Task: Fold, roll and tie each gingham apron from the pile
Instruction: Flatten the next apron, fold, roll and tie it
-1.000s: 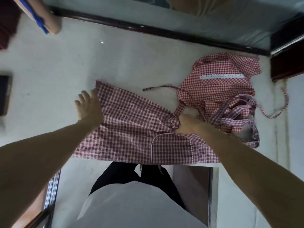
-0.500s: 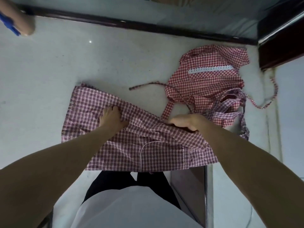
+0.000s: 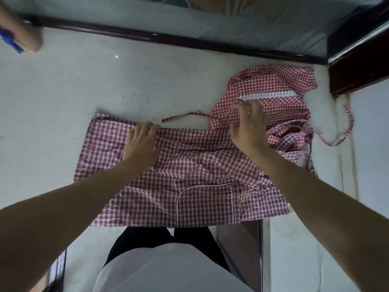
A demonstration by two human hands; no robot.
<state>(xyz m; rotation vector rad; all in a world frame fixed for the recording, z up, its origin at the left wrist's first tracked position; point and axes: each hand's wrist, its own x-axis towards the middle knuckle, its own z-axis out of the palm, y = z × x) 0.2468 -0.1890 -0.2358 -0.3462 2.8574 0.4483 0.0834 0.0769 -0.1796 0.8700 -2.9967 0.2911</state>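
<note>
Bare forearms (no sleeves showing), a white top [image 3: 168, 268] over black trousers [image 3: 147, 239]

A pale grey table [image 3: 130, 81] with a dark far edge carries a gingham apron [image 3: 189, 186] spread flat at its near edge and, touching it at the far right, a rumpled pile of aprons [image 3: 273, 106] with loose straps.
</note>
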